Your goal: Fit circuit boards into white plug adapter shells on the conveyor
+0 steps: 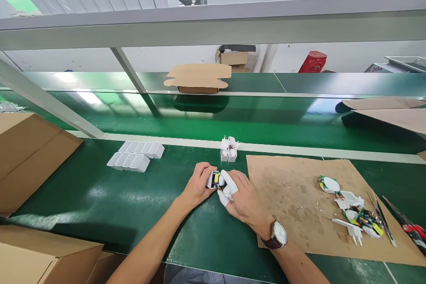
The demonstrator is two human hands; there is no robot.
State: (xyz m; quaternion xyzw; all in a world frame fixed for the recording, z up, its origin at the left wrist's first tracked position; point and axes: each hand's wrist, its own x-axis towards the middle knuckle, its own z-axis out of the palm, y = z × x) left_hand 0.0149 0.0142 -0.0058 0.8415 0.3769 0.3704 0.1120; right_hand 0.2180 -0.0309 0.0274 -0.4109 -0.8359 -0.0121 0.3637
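Between both hands, over the green bench, is a small circuit board (217,179) with yellow and white parts, set in or against a white plastic housing (209,181). My left hand (198,185) is closed round the housing from the left. From the right, my right hand (249,202) pinches the board side; white coverings (230,185) wrap its thumb and forefinger. The exact grip points are partly hidden by the fingers. Just beyond the hands stand two white cases (228,154) with white parts and wires sticking out. Several white housings (133,156) form two rows at the left.
A cardboard sheet (286,204) at the right bears circuit boards (364,218), a white plug part (354,230), tweezers (382,219) and a red-handled tool (414,230). Cardboard boxes (36,159) flank the left. A metal crossbar (213,26) spans above the green belt (266,124).
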